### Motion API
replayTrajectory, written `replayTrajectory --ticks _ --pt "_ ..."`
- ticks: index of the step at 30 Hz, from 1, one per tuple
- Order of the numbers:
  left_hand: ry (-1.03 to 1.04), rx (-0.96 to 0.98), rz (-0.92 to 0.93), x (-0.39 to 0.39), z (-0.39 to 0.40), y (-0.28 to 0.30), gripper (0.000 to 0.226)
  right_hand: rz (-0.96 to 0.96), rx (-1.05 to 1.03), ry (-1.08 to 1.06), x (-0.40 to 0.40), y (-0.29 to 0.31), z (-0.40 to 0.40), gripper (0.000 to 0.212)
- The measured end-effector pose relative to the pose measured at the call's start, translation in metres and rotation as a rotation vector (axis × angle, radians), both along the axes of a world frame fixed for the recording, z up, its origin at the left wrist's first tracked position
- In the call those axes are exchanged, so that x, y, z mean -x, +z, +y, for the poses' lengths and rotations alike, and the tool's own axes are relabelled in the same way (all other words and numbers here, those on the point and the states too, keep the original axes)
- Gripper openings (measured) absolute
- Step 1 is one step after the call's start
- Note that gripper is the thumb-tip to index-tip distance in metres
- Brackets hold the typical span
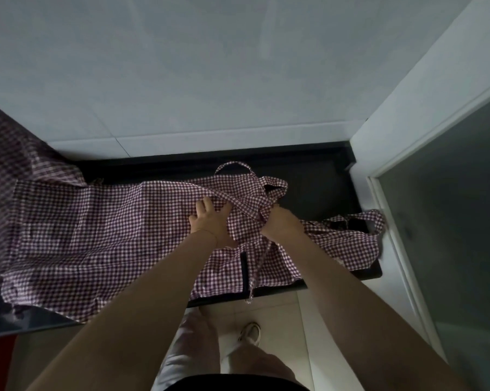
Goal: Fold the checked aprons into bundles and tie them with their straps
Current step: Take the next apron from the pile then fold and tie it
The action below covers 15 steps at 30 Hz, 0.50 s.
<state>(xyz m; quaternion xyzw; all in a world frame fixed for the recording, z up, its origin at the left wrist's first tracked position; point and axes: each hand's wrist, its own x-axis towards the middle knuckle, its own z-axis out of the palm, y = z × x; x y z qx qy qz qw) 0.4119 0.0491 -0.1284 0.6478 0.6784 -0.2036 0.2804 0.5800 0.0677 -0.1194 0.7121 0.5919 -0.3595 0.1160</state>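
Observation:
A maroon-and-white checked apron (97, 235) lies spread along the dark counter (317, 179), its neck loop (233, 166) at the back. My left hand (209, 221) presses flat on the cloth near the bib with its fingers straight. Just to the right, my right hand (281, 224) grips a bunched fold of the apron's upper edge. A thin strap (256, 273) hangs from that spot over the counter's front edge. A second checked apron (348, 241) lies crumpled at the right end of the counter.
More checked cloth (9, 153) is piled at the far left. A white tiled wall (209, 80) rises behind the counter. A white door frame with a glass panel (447, 221) stands at the right. Below are the tiled floor and my shoe (250, 331).

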Motion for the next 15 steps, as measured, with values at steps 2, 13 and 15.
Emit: replayTrajectory --ticks 2,13,15 --pt "0.007 0.008 -0.003 0.002 0.0 0.0 0.111 -0.06 -0.01 0.008 -0.012 0.006 0.001 0.034" --pt "0.11 -0.237 0.043 -0.02 -0.012 0.022 0.054 0.188 -0.161 -0.491 -0.082 0.068 0.015 0.067" --pt "0.197 -0.496 -0.178 -0.043 -0.015 0.041 0.03 0.232 -0.099 -0.345 -0.073 0.075 0.012 0.057"
